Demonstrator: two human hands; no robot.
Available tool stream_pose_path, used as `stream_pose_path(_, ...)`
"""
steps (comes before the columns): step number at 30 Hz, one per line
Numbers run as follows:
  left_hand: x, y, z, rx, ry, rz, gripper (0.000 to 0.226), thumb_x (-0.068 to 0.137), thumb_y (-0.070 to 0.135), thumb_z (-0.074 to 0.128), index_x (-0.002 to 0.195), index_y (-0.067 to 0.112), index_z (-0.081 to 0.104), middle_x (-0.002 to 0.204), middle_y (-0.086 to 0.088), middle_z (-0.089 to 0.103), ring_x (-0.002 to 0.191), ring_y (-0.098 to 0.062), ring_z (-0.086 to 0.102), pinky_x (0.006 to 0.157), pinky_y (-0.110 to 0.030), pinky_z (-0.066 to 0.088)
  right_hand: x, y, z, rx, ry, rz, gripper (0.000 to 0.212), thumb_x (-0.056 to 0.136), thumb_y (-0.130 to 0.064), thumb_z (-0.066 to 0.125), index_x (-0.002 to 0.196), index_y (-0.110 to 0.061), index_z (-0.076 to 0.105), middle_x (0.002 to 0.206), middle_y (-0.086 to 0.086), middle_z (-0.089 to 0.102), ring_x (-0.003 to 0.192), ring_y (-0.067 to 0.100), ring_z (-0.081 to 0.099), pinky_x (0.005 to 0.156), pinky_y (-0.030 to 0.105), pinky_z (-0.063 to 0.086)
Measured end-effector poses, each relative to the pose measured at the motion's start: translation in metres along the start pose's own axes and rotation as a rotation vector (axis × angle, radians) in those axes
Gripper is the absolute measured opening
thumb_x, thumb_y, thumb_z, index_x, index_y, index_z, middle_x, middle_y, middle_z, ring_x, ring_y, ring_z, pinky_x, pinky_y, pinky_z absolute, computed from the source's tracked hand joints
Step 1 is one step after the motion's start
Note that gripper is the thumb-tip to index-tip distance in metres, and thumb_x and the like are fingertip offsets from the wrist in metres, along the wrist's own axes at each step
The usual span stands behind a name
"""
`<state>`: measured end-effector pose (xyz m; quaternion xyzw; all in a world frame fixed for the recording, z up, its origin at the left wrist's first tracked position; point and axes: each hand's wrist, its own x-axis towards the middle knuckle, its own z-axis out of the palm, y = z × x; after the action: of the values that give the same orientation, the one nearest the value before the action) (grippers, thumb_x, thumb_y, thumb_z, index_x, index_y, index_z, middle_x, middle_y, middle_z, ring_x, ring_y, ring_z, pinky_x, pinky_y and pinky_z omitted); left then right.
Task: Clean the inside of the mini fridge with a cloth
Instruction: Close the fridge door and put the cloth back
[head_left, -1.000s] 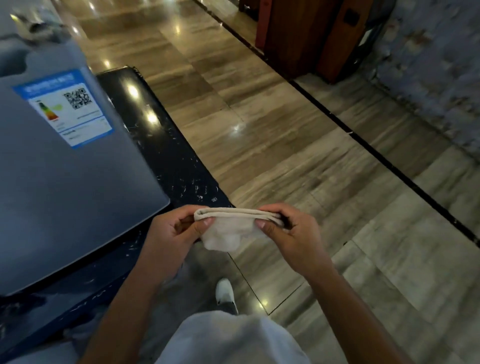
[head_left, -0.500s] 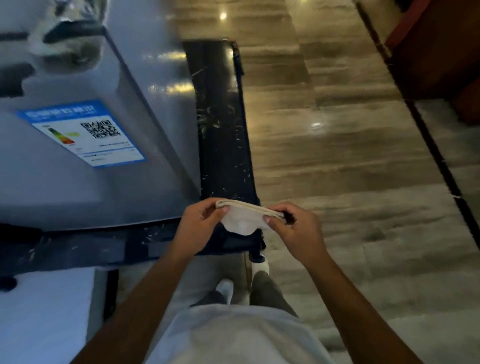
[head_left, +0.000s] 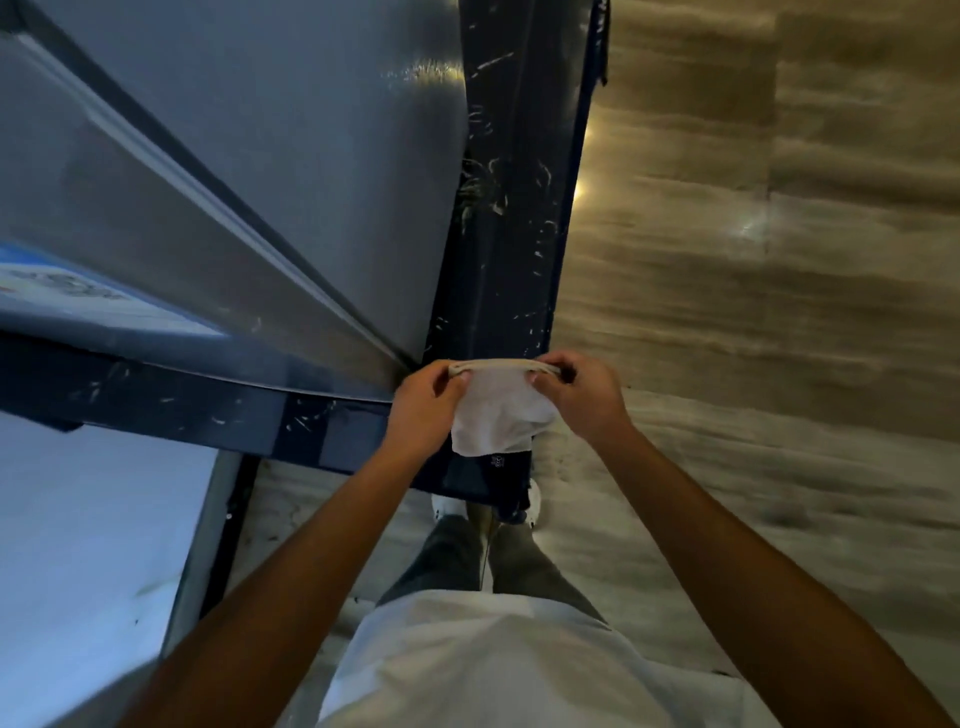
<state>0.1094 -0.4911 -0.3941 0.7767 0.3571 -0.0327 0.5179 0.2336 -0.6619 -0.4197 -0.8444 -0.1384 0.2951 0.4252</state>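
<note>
1. left hand (head_left: 423, 410) and right hand (head_left: 582, 397) each pinch one end of the folded white cloth (head_left: 498, 410), held near the mini fridge (head_left: 249, 156) corner.
2. blue label (head_left: 62, 291) on fridge, far left; text blurred, unreadable.
3. fridge door shut.

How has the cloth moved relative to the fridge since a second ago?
Yes. The cloth, pinched by the left hand and right hand, now sits at the fridge corner, no longer out over the floor.
</note>
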Motion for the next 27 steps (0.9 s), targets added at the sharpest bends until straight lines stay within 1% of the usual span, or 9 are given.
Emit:
stream_pose_path(4, 0.011, 0.001, 0.01, 0.094, 0.061, 0.076, 0.02, 0.098, 0.02, 0.052, 0.115, 0.018, 0.064, 0.101, -0.004, 0.07, 0.091, -0.019, 0.065, 0.081, -0.031, 0.053, 0.027, 0.007, 0.008, -0.074, 0.023, -0.038, 0.011, 0.086, -0.019, 0.073, 0.097, -0.017, 0.074, 0.085, -0.005, 0.071, 0.079, 0.014, 0.066, 0.076, 0.033, 0.055)
stream_pose_path(7, 0.021, -0.008, 0.016, 0.171, 0.076, 0.113, 0.028, 0.099, 0.018, 0.05, 0.126, 0.017, 0.058, 0.113, -0.007, 0.069, 0.101, -0.024, 0.066, 0.087, -0.034, 0.053, 0.04, 0.014, 0.016, -0.178, 0.058, -0.069, 0.011, 0.086, -0.024, 0.073, 0.096, -0.018, 0.073, 0.093, -0.003, 0.069, 0.087, 0.016, 0.062, 0.075, 0.03, 0.048)
stream_pose_path(10, 0.026, -0.015, 0.022, 0.205, 0.098, 0.126, 0.048, 0.097, 0.019, 0.052, 0.143, 0.015, 0.042, 0.146, -0.007, 0.049, 0.128, -0.023, 0.052, 0.107, -0.034, 0.043, 0.053, 0.026, 0.022, -0.271, 0.087, -0.106, 0.017, 0.084, -0.026, 0.074, 0.098, -0.017, 0.074, 0.106, -0.001, 0.066, 0.099, 0.015, 0.057, 0.079, 0.023, 0.039)
stream_pose_path(12, 0.027, -0.021, 0.024, 0.347, 0.093, 0.217, 0.057, 0.092, 0.015, 0.057, 0.146, 0.01, 0.037, 0.158, -0.008, 0.029, 0.141, -0.021, 0.035, 0.113, -0.028, 0.031, 0.056, 0.031, 0.026, -0.317, 0.116, -0.121, 0.024, 0.083, -0.028, 0.074, 0.105, -0.018, 0.072, 0.115, 0.0, 0.063, 0.108, 0.02, 0.057, 0.086, 0.028, 0.047)
stream_pose_path(15, 0.033, -0.032, 0.026, 0.723, -0.047, 0.351, 0.064, 0.09, 0.022, 0.063, 0.147, 0.006, 0.037, 0.163, -0.014, 0.021, 0.151, -0.031, 0.018, 0.122, -0.04, 0.022, 0.051, 0.03, 0.026, -0.433, 0.159, -0.183, 0.049, 0.081, -0.028, 0.074, 0.127, -0.02, 0.06, 0.138, 0.006, 0.053, 0.127, 0.027, 0.049, 0.104, 0.041, 0.045)
stream_pose_path(18, 0.039, -0.039, 0.029, 0.974, -0.201, 0.295, 0.07, 0.097, 0.04, 0.051, 0.153, 0.007, 0.024, 0.166, -0.012, 0.009, 0.153, -0.035, 0.0, 0.123, -0.047, 0.013, 0.037, 0.035, 0.025, -0.664, 0.098, -0.321, 0.056, 0.085, -0.037, 0.067, 0.136, -0.019, 0.054, 0.154, 0.008, 0.042, 0.143, 0.031, 0.034, 0.112, 0.048, 0.034)
stream_pose_path(22, 0.042, -0.039, 0.033, 0.998, -0.219, 0.262, 0.073, 0.099, 0.042, 0.046, 0.156, 0.008, 0.013, 0.167, -0.011, 0.001, 0.153, -0.034, -0.004, 0.124, -0.046, 0.009, 0.025, 0.044, 0.024, -0.825, -0.024, -0.329, 0.058, 0.096, -0.047, 0.046, 0.146, -0.017, 0.044, 0.164, 0.008, 0.025, 0.152, 0.033, 0.018, 0.118, 0.058, 0.023)
stream_pose_path(25, 0.041, -0.037, 0.031, 1.003, -0.229, 0.255, 0.075, 0.1, 0.041, 0.046, 0.156, 0.007, 0.01, 0.167, -0.012, -0.001, 0.153, -0.034, -0.003, 0.125, -0.045, 0.009, 0.024, 0.039, 0.024, -0.886, -0.092, -0.292, 0.063, 0.099, -0.049, 0.032, 0.153, -0.016, 0.032, 0.166, 0.01, 0.017, 0.153, 0.033, 0.011, 0.12, 0.058, 0.017)
stream_pose_path(27, 0.041, -0.034, 0.03, 0.995, -0.241, 0.254, 0.073, 0.1, 0.038, 0.047, 0.156, 0.007, 0.012, 0.167, -0.013, 0.0, 0.153, -0.034, -0.001, 0.125, -0.044, 0.01, 0.024, 0.033, 0.023, -0.901, -0.139, -0.259, 0.064, 0.101, -0.048, 0.031, 0.156, -0.016, 0.026, 0.166, 0.012, 0.013, 0.154, 0.033, 0.007, 0.121, 0.057, 0.012)
